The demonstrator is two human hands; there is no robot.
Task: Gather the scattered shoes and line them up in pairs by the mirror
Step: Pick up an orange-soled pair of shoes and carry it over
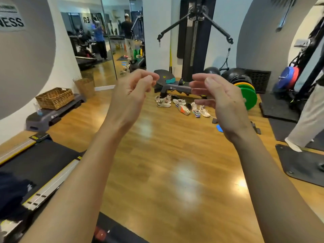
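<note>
Standing back at the near end of the wooden floor [157, 163], not yet gathering anything. Holding the left hand [133, 92] and the right hand [220, 104] raised and apart, fingers loosely curled, gripping nothing at all. Looking past them toward the shoes [182, 106], lying in a loose jumble at the far centre, just in front of and partly under the bench [175, 85], with the green weight plate [249, 98] just to the right. Seeing mostly white trainers there, plus one tipped on its side and showing an orange sole [184, 109]. Judging this to be the opening step, the approach, with none showing on the floor at the foot of the mirror [105, 41], far left and well apart from the pile. Probably needing next: walking forward, bending down, picking out two that match and taking one in each hand. Then carrying them left to the strip of floor below the mirror, beside the woven bin [85, 86], and setting them side by side. Matching mates by colour and trim likely calling for a closer look, the details being too small to tell from here. Minding the other person's leg [306, 120] at the right and the blue item [219, 128] lying near the pile.
</note>
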